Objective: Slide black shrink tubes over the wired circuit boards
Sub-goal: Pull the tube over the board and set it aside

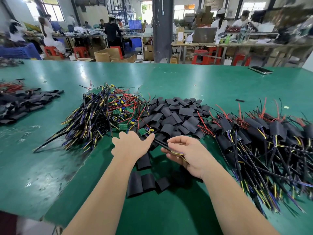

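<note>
Hands at wire pile (94, 119).
Right hand (188, 154) grips a black cable (160, 143); left hand (132, 145) fingers straight, beside circuit board (143, 131).

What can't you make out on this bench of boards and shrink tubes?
- Head view: the far end of the wire bundle in the right hand is hidden behind the left hand.
- Head view: the pile of sleeved boards is cut off by the right edge.
- Head view: the screen of the phone is too small to read.
</note>
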### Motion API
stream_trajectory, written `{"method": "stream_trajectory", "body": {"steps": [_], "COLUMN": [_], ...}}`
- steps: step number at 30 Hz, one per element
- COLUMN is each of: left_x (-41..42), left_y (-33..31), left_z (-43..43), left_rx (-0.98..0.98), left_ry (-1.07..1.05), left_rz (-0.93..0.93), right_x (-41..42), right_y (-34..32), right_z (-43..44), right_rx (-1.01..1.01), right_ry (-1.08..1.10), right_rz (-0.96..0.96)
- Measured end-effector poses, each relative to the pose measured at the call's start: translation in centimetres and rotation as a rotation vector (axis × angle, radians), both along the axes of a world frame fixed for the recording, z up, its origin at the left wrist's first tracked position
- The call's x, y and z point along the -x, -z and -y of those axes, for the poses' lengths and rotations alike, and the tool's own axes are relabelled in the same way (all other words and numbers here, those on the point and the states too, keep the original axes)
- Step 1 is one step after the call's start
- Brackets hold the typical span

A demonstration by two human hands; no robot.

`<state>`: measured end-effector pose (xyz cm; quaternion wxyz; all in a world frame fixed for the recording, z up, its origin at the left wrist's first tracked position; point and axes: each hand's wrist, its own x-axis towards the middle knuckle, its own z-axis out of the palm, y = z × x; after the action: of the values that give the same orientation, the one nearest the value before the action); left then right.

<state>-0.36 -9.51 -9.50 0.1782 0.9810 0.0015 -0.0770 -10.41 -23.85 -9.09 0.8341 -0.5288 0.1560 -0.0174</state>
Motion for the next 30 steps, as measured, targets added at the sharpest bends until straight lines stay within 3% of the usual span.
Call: {"method": "stream_trajectory", "body": {"steps": [9, 19, 24, 30], "left_x": [-0.8, -0.9, -2.3, -4.7], "left_y": [0.3, -1.1, -2.2, -3.5], "left_z": [-0.3, 1.4, -0.3, -4.2], "left_rx": [0.007, -0.083, 0.131, 0.334], "left_ry": [0.016, 0.021, 0.056, -0.115], "left_rz": [-0.027, -0.005, 0.074, 0.192], "right_x": [-0.3, 0.0, -0.1, -0.4], "right_y": [-0.3, 0.1, 0.1, 0.1], "right_z": [0.2, -0.5, -0.5, -0.1], "right_rx": [-0.093, 0.179, 0.226, 0.185], "right_ry": [0.04, -0.127, -0.102, 0.006], "right_rz": [0.024, 0.076, 0.104, 0.146]}}
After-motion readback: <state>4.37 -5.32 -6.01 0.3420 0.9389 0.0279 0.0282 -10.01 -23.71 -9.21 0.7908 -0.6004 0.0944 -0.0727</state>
